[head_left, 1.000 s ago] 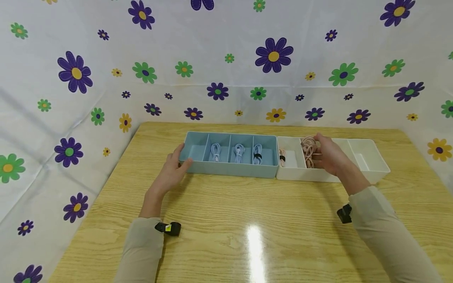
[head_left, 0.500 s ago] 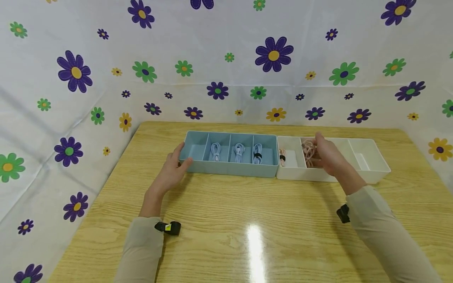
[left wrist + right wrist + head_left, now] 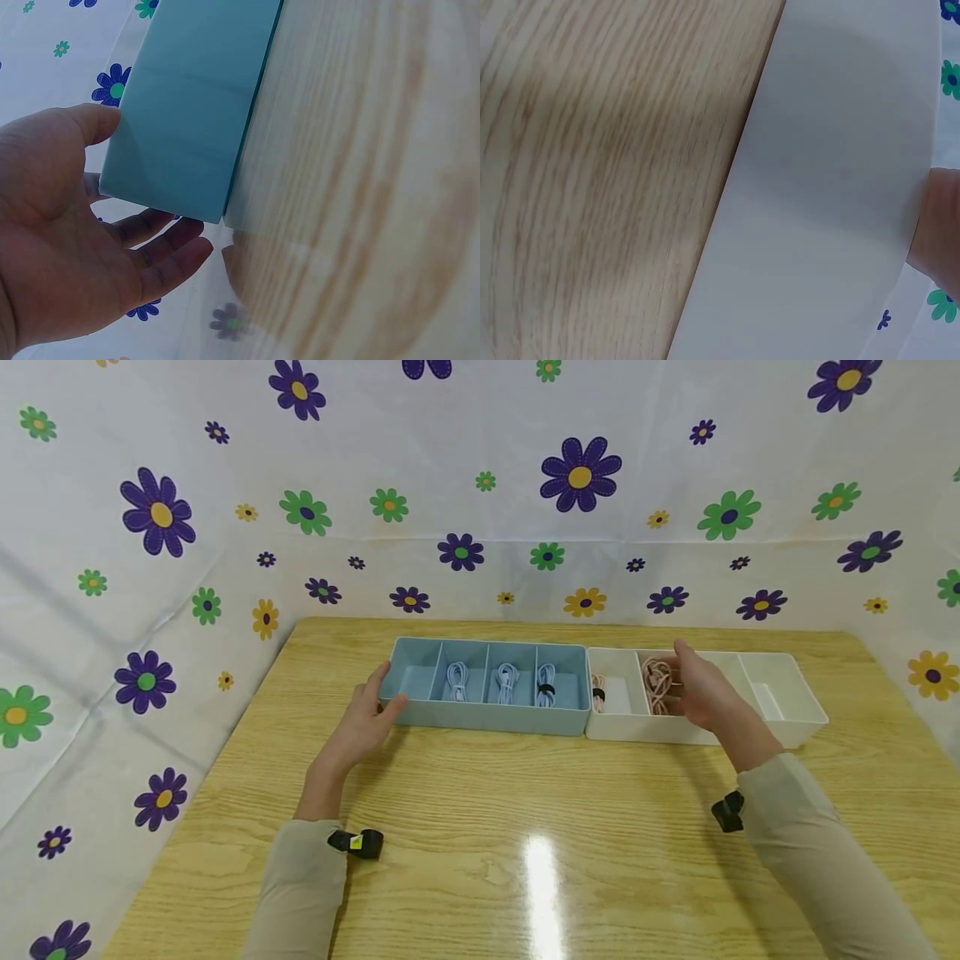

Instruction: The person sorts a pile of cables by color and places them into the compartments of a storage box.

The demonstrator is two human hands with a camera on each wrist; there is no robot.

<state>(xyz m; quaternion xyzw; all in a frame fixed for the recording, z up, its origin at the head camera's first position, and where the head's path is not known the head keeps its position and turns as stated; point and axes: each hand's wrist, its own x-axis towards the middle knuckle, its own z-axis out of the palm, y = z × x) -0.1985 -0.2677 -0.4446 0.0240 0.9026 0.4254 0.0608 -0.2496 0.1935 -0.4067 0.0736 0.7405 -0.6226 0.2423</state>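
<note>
Near the left end of a blue divided box (image 3: 487, 720), my left hand (image 3: 362, 718) holds the corner, thumb on the front and fingers by the end wall. The left wrist view shows that hand (image 3: 71, 225) with its lower fingers spread. My right hand (image 3: 708, 693) reaches over the front wall of a white divided box (image 3: 652, 728). A pink coiled cable (image 3: 657, 685) lies in its second compartment, just left of the fingers, which look loosely straight. Whether they touch the cable is unclear. In the right wrist view, the box wall (image 3: 810, 187) hides most of the hand.
The boxes stand end to end on a wooden table (image 3: 450, 827). Light-blue coiled cables (image 3: 506, 683) fill several blue compartments. Another pink cable (image 3: 597, 693) with a black strap sits in the leftmost white compartment. Flowered cloth (image 3: 480, 510) hangs behind.
The pink cable has sunk and settled in the second white compartment, and my right hand has drawn slightly right of it. My left hand has stayed in place.
</note>
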